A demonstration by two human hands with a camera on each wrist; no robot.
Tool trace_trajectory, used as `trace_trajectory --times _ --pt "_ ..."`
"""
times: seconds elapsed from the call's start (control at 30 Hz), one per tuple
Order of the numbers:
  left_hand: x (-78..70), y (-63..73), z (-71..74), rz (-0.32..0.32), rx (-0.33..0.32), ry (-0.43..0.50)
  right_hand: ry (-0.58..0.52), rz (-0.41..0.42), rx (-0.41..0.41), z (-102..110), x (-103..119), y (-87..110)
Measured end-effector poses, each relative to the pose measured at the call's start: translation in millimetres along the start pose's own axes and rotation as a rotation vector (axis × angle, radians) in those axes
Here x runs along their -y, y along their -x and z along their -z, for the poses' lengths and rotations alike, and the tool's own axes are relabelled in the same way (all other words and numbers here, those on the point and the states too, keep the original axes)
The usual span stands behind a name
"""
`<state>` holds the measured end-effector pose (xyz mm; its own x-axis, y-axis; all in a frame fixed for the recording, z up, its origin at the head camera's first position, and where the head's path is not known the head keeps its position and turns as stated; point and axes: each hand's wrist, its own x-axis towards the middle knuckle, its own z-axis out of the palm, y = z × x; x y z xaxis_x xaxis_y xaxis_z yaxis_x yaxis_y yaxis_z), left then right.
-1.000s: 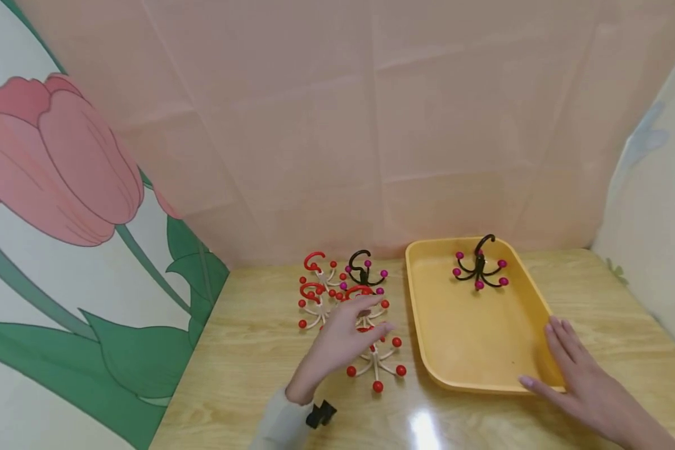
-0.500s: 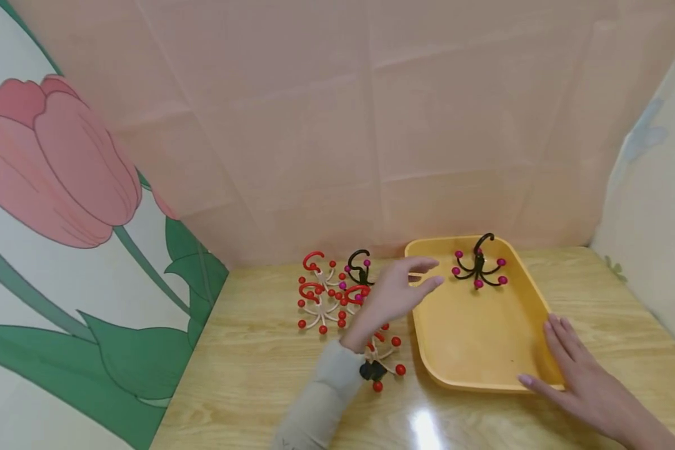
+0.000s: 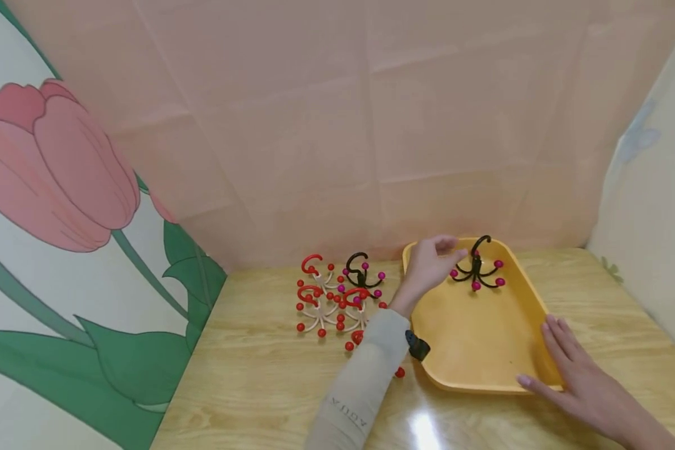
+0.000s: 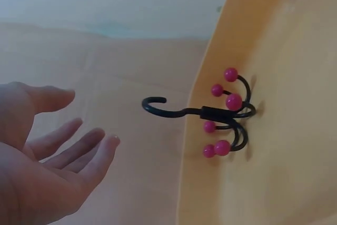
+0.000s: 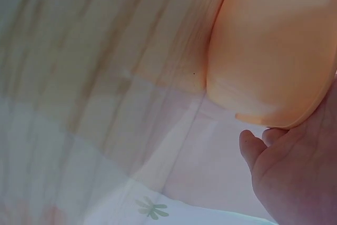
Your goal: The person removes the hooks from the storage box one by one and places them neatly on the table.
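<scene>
In the head view a black multi-arm hook with magenta ball tips (image 3: 477,270) stands upright at the back of the yellow tray (image 3: 472,350). My left hand (image 3: 430,265) hovers over the tray's back left part, just left of that hook. The left wrist view shows the same hook (image 4: 216,113) a short gap away from the left hand (image 4: 52,167), whose fingers are spread and hold nothing. At the tray's front right corner rests my right hand (image 3: 585,384), straight fingers along the right wall and thumb near the front rim.
Left of the tray, several white multi-arm hooks with red ball tips (image 3: 319,312) stand close together on the wooden table (image 3: 230,375). Another black hook (image 3: 362,278) is behind them. My left sleeve hides part of the group. A pink cloth wall (image 3: 287,156) rises behind the table.
My left hand has moved right and away from me, from above the white hooks to over the tray, holding nothing. The right hand has stayed at the tray's corner.
</scene>
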<state>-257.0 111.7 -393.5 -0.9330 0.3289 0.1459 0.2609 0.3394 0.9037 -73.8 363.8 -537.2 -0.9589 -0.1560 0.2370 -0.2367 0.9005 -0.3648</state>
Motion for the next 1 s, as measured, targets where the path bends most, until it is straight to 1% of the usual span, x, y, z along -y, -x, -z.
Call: trace_trajectory --times 0.13,0.3,0.37,0.5,0.63,0.77,0.9,1.0 --pt "3.1 -13.7 -15.5 0.032 -0.05 0.05 0.007 -0.011 0.008 0 -2 1.6" --pt "7.0 -30.0 -34.8 0.053 -0.102 0.066 0.002 -0.03 0.025 2 -3 1.5" --pt "9.9 -35.8 -42.3 0.058 -0.118 0.083 -0.005 -0.044 0.04 1 -3 1.9" --pt "19.6 -45.0 -57.5 0.079 -0.136 0.121 -0.02 -0.049 0.044 0 -1 2.1" --pt "33.2 -51.6 -75.9 0.099 -0.159 0.133 -0.008 -0.036 0.028 -3 1 2.3" --pt "46.0 -55.6 -92.5 0.07 -0.198 0.105 0.005 -0.034 0.018 -4 3 2.8" --pt "53.2 -57.9 -101.1 0.036 -0.238 0.095 0.01 -0.041 0.02 -2 4 1.9" --pt "54.3 -59.8 -105.3 0.047 -0.255 0.113 0.018 -0.04 0.012 0 4 0.9"
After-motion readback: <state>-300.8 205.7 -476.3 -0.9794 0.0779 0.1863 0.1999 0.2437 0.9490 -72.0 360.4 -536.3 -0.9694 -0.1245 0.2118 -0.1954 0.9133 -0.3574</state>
